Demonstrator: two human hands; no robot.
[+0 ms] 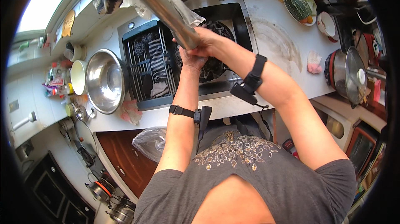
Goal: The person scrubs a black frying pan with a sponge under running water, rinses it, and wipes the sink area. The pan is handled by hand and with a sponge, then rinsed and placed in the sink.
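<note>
Both my hands meet under the end of a thick metal kitchen faucet (165, 11), over the sink (243, 30). My right hand (206, 41) is beside the spout's tip. My left hand (194, 59) lies just below it, wet-looking and touching the right. The spout hides part of the fingers, so whether they grip anything cannot be told. Below them in the sink sits a dark, round mass with white suds (215, 67); what it is stays unclear. Left of it, a drain rack (147, 103) holds a striped cloth (157, 58), a dark mesh scrubber (142, 45) and a greyish cloth (159, 89).
A steel bowl (107, 81) and a pale bowl (78, 77) stand left of the sink. A pink cloth (131, 111) lies at the counter edge. To the right are a plate with a green squash (298, 8), a pink rag (313, 63) and a glass-lidded pot (354, 77).
</note>
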